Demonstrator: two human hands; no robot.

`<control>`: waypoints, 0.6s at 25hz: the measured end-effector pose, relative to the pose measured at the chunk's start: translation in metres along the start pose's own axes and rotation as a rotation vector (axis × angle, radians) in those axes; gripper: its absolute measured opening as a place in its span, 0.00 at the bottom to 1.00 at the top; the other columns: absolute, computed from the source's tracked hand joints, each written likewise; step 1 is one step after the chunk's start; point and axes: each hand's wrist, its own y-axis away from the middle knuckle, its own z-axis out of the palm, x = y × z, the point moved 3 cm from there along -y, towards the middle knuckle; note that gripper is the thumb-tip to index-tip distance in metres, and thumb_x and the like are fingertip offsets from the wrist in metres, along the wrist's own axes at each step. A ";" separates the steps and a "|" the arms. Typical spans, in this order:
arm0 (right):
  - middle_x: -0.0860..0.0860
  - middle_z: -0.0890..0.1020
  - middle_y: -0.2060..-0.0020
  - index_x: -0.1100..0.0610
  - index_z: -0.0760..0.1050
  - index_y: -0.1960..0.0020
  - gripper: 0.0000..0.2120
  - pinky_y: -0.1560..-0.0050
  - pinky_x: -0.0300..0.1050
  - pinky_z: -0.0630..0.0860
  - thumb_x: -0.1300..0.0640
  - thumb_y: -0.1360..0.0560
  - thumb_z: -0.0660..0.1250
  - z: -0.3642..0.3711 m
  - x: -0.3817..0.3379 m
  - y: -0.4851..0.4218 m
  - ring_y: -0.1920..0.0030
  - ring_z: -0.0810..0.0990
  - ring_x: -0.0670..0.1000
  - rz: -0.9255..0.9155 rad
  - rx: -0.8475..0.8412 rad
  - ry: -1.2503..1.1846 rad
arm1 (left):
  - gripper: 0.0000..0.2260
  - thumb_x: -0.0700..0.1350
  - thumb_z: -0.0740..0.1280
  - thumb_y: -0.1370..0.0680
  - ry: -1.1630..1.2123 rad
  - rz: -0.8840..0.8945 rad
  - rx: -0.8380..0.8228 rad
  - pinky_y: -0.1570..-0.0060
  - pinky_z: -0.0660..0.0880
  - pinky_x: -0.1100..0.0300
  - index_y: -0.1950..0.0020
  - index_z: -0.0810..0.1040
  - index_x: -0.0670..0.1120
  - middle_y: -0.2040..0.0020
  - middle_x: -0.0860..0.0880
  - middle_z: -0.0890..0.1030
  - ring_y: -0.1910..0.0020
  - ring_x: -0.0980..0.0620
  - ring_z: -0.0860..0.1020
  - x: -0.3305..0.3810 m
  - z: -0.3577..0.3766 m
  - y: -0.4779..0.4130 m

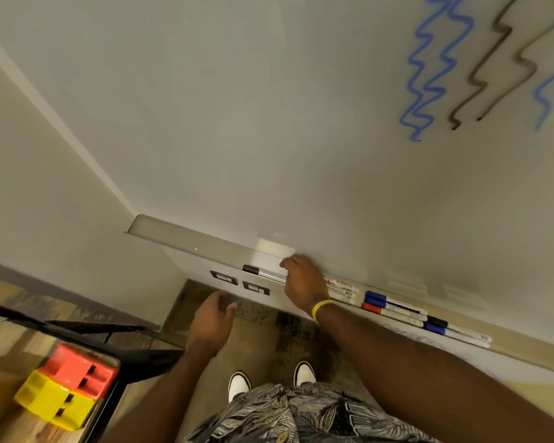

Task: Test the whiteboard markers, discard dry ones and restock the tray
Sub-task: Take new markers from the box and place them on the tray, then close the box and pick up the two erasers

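Aluminium marker tray (179, 239) is carrying capped markers; the right hand (301, 279) is lying over a black-capped marker (259, 271) there, its fingers' grip impossible to tell. The left hand (211, 318) is hovering below, fingers loosely spread, holding nothing.

Two adjacent wall outlets (224, 278)
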 end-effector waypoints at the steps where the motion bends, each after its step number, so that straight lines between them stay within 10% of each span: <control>1: 0.55 0.80 0.46 0.59 0.78 0.40 0.16 0.41 0.49 0.72 0.67 0.27 0.64 -0.005 0.005 0.003 0.42 0.75 0.56 -0.020 0.029 0.000 | 0.20 0.52 0.66 0.20 -0.095 0.036 -0.014 0.38 0.73 0.54 0.30 0.72 0.47 0.35 0.48 0.78 0.35 0.50 0.75 -0.003 0.002 0.001; 7: 0.54 0.75 0.34 0.56 0.71 0.30 0.22 0.32 0.50 0.69 0.49 0.22 0.65 -0.008 0.010 0.019 0.33 0.71 0.56 -0.259 -0.090 0.120 | 0.33 0.65 0.58 0.21 -0.597 0.134 0.030 0.23 0.50 0.48 0.20 0.57 0.52 0.19 0.48 0.57 0.20 0.48 0.52 -0.021 0.007 0.029; 15: 0.52 0.40 0.20 0.46 0.39 0.19 0.49 0.22 0.59 0.40 0.23 0.30 0.54 0.027 -0.033 0.031 0.20 0.41 0.56 -0.549 -0.357 0.369 | 0.45 0.77 0.45 0.28 -0.805 -0.112 0.161 0.25 0.34 0.39 0.19 0.42 0.52 0.19 0.45 0.37 0.22 0.44 0.33 -0.046 -0.009 0.106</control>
